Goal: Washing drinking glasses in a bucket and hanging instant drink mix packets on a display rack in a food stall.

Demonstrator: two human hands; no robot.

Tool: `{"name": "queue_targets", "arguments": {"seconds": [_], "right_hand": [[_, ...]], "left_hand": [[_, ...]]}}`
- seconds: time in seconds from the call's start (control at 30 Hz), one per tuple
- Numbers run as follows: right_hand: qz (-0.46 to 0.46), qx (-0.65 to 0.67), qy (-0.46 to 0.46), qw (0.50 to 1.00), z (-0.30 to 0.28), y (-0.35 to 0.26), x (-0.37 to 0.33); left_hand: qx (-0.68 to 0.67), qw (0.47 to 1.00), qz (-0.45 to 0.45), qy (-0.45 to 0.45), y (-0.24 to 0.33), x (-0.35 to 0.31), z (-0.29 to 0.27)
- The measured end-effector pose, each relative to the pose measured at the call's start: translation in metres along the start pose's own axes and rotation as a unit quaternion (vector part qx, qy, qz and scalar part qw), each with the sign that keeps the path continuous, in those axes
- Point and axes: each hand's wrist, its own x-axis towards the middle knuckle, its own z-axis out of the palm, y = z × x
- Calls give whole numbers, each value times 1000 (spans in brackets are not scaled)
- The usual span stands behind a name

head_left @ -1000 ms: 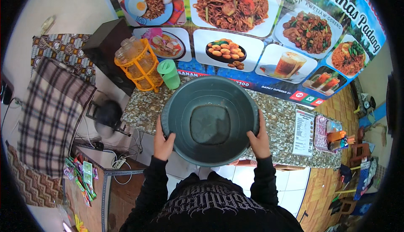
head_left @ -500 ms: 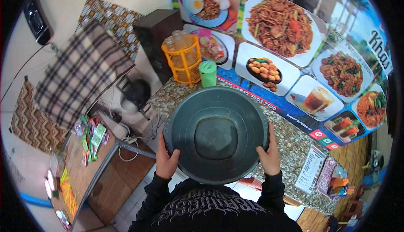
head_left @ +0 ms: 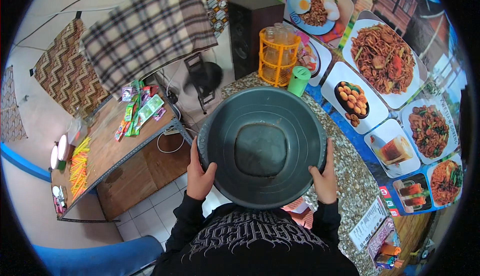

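Note:
A wide dark grey plastic basin (head_left: 220, 141) is held up in front of my body, its opening facing up. My left hand (head_left: 201, 173) grips the left rim, thumb inside and fingers around the outer wall. On the opposite rim my right hand (head_left: 324, 176) has the same hold, its thumb over the edge. The basin's bottom is a rounded square; whether a little water lies in it I cannot tell. Most of the fingers are hidden behind the basin.
A speckled stone counter (head_left: 352, 176) runs along the right, bearing an orange rack of glasses (head_left: 277, 58), a green lidded jug (head_left: 299, 81) and a menu sheet (head_left: 369, 223). At left are a wooden table (head_left: 107, 136) with sachets (head_left: 140, 108), a black speaker (head_left: 250, 36) and a blue seat (head_left: 100, 253).
My view has turned leftward, so the counter and wall pictures sit farther right and more of the wooden table and blue seat shows. Both hands keep their grip on the basin.

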Motion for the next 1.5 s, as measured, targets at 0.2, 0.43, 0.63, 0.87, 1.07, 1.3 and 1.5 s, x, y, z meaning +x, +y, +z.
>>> {"name": "queue_targets", "arguments": {"seconds": [0.2, 0.43, 0.63, 0.87, 1.07, 1.3, 1.5], "right_hand": [[-1, 52, -20, 998, 54, -5, -26], [-29, 67, -83, 994, 115, -19, -30], [-29, 127, -199, 971, 179, -37, -4], [-42, 101, -328, 938, 241, -33, 36], [-89, 26, -430, 898, 268, -12, 65], [-52, 23, -516, 855, 295, 20, 74], [108, 73, -583, 802, 318, 88, 59]], "left_hand": [[7, 998, 36, 45, -9, -24, -56], [-49, 992, 23, 110, -22, -52, -126], [34, 972, 16, 232, -27, -80, -176], [68, 920, -34, 384, -41, -123, -181], [-21, 883, -95, 460, -57, -157, -142], [-9, 826, -134, 547, -86, -191, -73], [-66, 761, -221, 607, -106, -214, -43]]}}
